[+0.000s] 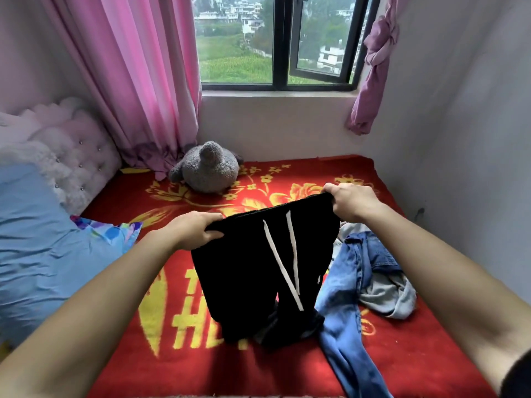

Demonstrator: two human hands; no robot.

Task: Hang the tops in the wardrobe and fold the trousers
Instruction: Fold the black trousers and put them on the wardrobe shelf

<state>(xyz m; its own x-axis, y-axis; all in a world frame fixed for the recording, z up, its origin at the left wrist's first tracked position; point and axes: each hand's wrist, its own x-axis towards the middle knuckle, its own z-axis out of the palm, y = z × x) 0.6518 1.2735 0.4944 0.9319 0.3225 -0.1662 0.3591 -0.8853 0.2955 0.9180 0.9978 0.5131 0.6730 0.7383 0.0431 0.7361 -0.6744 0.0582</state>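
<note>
Black trousers [244, 271] with two white drawstrings hang by the waistband above the bed, their legs crumpled on the red blanket [287, 369]. My left hand [198, 228] grips the waistband's left end and my right hand [350, 201] grips its right end, held a little higher. Blue jeans [344, 300] lie in a heap to the right of the black trousers, one leg running toward the bed's near edge. A grey garment [393, 297] lies bunched on the jeans' right side.
A grey plush toy [207, 168] sits at the far end of the bed below the window [275, 41]. A blue quilt [37, 248] and a patterned pillow [115, 229] lie on the left. Pink curtains [129, 67] hang at the back left; a wall borders the right.
</note>
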